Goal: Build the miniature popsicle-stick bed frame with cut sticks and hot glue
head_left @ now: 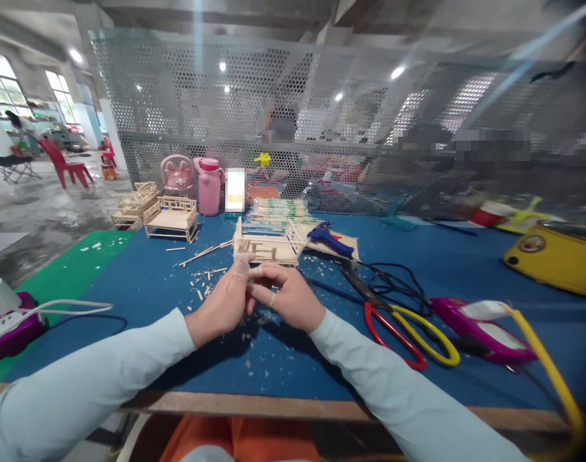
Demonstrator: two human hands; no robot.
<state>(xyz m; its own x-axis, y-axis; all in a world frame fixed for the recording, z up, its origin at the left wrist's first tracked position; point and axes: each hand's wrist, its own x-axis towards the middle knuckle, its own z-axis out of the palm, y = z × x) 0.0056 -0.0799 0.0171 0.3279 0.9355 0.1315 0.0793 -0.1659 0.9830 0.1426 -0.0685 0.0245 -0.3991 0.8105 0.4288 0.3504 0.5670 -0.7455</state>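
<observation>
My left hand (225,298) and my right hand (293,298) meet over the blue table top, fingers closed and pinched together. Whatever lies between the fingertips is hidden or too small to name. Pale wrapping covers my left thumb and some right fingertips. Just beyond my hands stands a small frame of wooden sticks (278,249), shaped like a miniature bench. Loose sticks (206,254) and cut bits of wood (199,295) are scattered to its left. A blue glue gun (332,240) rests to the right of the frame, upon a light board.
Scissors with red and yellow handles (393,330) lie right of my hands, near a black cable (398,282) and a purple power strip (485,330). Miniature stick benches (171,218), a pink bottle (209,187) and bundled sticks (278,210) stand behind. A perforated metal screen (244,109) closes the back.
</observation>
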